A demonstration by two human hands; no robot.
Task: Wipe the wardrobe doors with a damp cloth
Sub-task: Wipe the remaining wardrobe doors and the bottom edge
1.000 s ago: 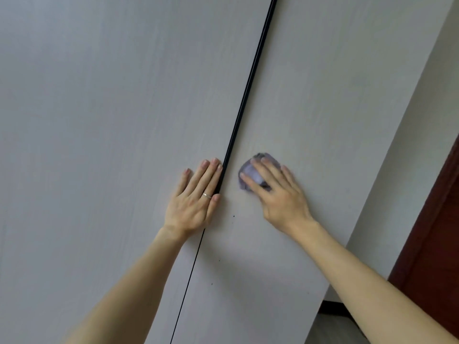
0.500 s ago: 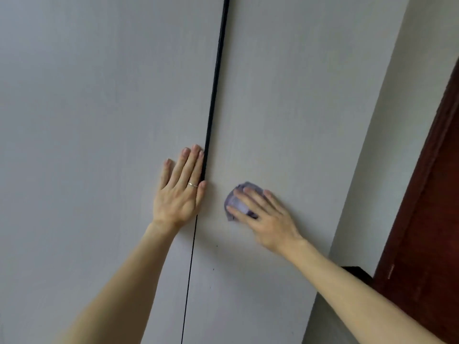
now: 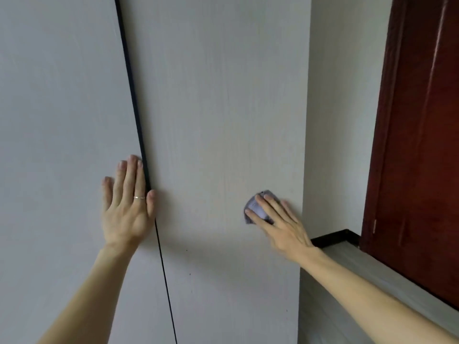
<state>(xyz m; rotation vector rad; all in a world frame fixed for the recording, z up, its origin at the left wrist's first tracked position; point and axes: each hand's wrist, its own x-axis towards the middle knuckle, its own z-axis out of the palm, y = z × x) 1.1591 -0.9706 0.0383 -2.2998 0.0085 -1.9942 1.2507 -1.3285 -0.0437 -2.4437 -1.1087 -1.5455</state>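
Two pale grey wardrobe doors fill the view, the left door (image 3: 57,125) and the right door (image 3: 218,108), parted by a dark vertical gap (image 3: 135,112). My left hand (image 3: 126,207) lies flat on the left door beside the gap, fingers straight, a ring on one finger, thumb across the gap. My right hand (image 3: 278,224) presses a small crumpled lilac cloth (image 3: 255,207) against the right door near its right edge, fingers stretched over it. Most of the cloth is hidden under the fingers.
Right of the wardrobe stands a white wall (image 3: 342,120) with a black skirting board (image 3: 332,238). A dark red wooden door (image 3: 422,145) is at the far right. Grey wood-look floor (image 3: 360,281) shows at the lower right.
My right hand has slid the cloth rightward and down across the right door, away from the gap towards its right edge. The view has turned right; my left hand stays by the gap.
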